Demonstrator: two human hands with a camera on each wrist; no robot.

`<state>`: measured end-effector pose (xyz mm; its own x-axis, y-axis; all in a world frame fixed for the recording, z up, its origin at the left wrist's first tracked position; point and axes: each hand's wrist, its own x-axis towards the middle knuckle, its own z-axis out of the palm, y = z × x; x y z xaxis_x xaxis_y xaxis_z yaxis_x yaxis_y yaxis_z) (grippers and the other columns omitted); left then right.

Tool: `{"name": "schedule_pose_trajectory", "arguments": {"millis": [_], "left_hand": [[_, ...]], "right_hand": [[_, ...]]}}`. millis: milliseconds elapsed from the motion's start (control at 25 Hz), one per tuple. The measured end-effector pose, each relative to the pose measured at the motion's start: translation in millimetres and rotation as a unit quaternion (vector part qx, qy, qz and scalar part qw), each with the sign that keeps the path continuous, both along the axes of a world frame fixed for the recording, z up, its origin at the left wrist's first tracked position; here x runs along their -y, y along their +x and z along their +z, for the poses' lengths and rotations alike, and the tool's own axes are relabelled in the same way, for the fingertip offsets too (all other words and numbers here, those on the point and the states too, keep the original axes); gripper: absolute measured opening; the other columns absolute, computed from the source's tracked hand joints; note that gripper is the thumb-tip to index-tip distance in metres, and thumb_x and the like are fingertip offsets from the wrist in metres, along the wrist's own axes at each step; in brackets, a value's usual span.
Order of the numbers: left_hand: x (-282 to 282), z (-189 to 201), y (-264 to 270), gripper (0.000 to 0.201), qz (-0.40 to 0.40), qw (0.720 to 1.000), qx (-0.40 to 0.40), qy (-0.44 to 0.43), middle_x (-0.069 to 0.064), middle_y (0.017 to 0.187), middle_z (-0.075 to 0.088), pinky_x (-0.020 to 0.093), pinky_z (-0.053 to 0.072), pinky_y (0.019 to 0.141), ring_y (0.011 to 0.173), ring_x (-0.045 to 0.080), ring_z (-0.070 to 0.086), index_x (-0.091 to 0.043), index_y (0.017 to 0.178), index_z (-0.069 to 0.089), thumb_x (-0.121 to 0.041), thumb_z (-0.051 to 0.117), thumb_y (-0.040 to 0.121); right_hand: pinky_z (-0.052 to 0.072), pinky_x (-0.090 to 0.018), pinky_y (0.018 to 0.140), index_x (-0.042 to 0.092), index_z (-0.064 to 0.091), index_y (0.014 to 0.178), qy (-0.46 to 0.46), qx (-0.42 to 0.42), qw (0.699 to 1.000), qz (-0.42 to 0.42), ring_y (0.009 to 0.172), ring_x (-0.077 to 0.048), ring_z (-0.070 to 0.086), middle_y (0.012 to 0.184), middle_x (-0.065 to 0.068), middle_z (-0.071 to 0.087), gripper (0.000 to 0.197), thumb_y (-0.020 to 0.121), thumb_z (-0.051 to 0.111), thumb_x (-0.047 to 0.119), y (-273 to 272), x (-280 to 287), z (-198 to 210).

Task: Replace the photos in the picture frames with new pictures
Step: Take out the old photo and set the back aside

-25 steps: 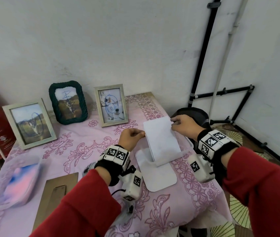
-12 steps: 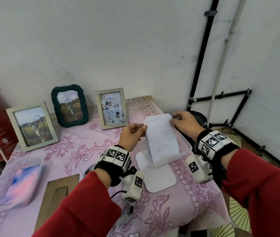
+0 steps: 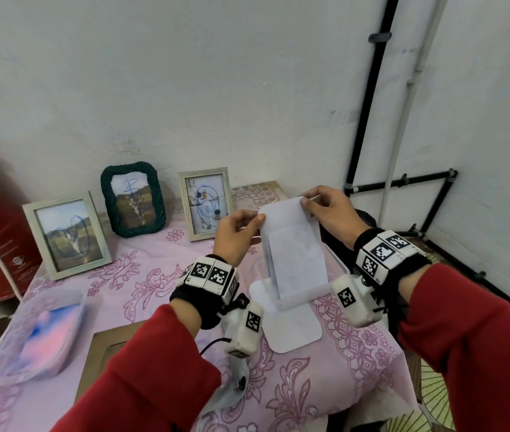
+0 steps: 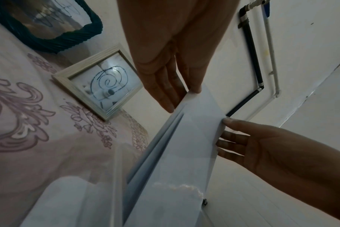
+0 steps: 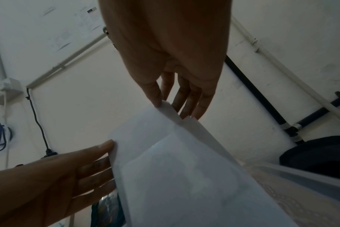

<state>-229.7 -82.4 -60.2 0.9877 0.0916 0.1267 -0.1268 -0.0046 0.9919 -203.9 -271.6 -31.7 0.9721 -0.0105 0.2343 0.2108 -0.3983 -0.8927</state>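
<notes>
Head view: left hand (image 3: 237, 235), right hand (image 3: 330, 210) pinch white sheets (image 3: 294, 244); left wrist reveals layered edges.

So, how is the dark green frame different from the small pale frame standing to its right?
The dark green frame has a thick, rope-like border with rounded corners; the small pale frame has a thin, flat border with square corners. The green frame's picture shows a brownish landscape, the pale frame's a whitish scene with a blue spiral scribble. Both stand upright against the wall, in portrait format, with pen scribbles over their pictures.
</notes>
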Motion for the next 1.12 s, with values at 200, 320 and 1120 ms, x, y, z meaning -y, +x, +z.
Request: {"name": "schedule_pose_trajectory", "arguments": {"millis": [200, 320, 1120], "left_hand": [[-12, 27, -9, 0.019, 0.026, 0.997, 0.065, -0.016, 0.009, 0.081, 0.063, 0.017, 0.055, 0.056, 0.064, 0.007, 0.064, 0.008, 0.104, 0.060, -0.003, 0.058, 0.089], [-27, 41, -15, 0.022, 0.050, 0.993, 0.108, -0.010, 0.015, 0.091, 0.065, 0.021, 0.058, 0.067, 0.075, 0.014, 0.065, 0.008, 0.105, 0.061, -0.003, 0.060, 0.087], [-145, -1, -106, 0.064, 0.031, 0.996, -0.013, 0.085, 0.013, 0.104, 0.056, 0.033, 0.059, 0.069, 0.082, 0.024, 0.062, -0.022, 0.134, 0.043, 0.007, 0.063, 0.081]], "right_hand": [[0.051, -0.037, 0.074, 0.000, 0.058, 0.109, 0.017, 0.010, 1.000, 0.021, 0.071, -0.018, 0.055, 0.075, -0.002, 0.057, 0.023, 0.087, 0.061, 0.006, -1, -11, 15], [0.055, -0.044, 0.082, -0.003, 0.059, 0.100, 0.037, 0.026, 0.998, 0.035, 0.077, -0.025, 0.057, 0.076, -0.006, 0.057, 0.016, 0.085, 0.062, -0.001, -5, -24, 23], [0.052, -0.022, 0.050, 0.024, 0.033, 0.138, -0.008, -0.048, 0.976, 0.213, 0.063, -0.014, 0.059, 0.080, -0.002, 0.052, 0.067, 0.083, 0.065, 0.004, -70, -126, -4]]}}
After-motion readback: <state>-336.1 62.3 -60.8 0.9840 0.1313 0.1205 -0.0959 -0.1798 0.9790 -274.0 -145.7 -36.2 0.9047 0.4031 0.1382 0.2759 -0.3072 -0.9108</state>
